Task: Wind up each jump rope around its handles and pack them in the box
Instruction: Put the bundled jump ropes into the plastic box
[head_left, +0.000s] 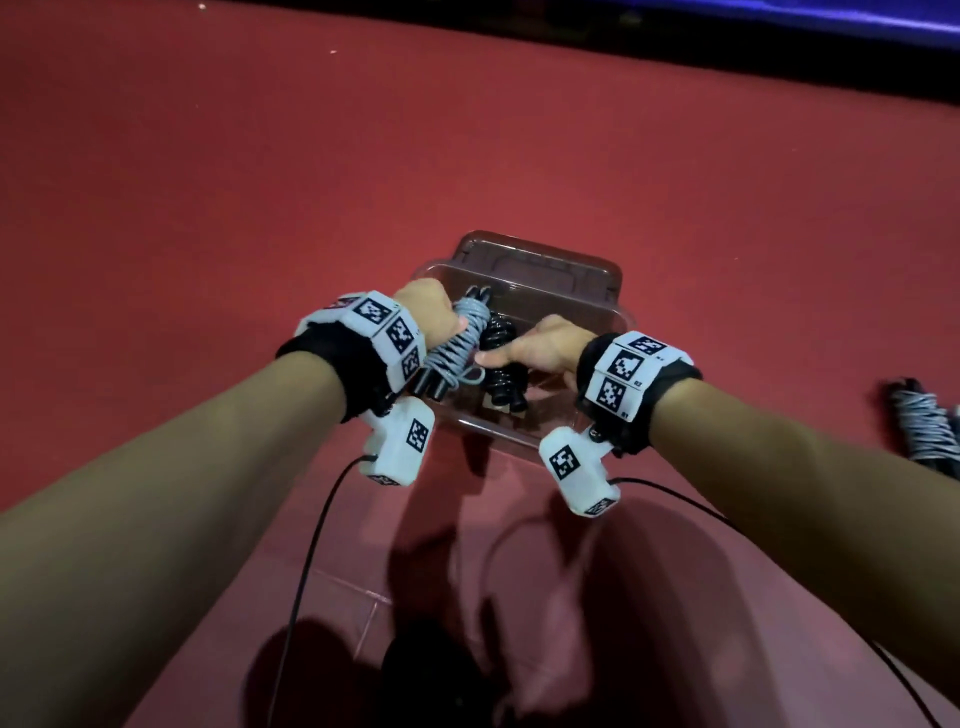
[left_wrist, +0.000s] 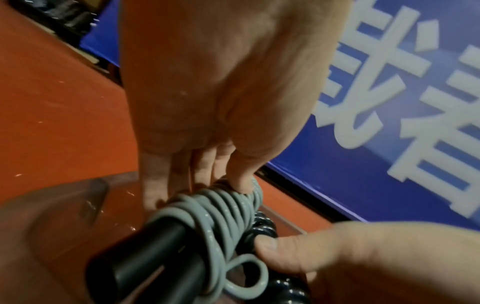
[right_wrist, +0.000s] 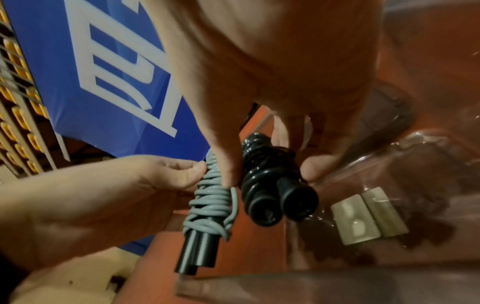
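A clear plastic box stands on the red floor. Over it my left hand grips a grey jump rope wound round its black handles. Beside it my right hand holds a black jump rope wound round its own black handles, thumb on one side and fingers on the other. The two bundles lie side by side and nearly touch. The right thumb rests between them.
Another wound grey rope lies on the floor at the far right. A pale label shows through the box floor. A blue banner with white letters runs along the far edge of the floor. Black cables trail from my wrists.
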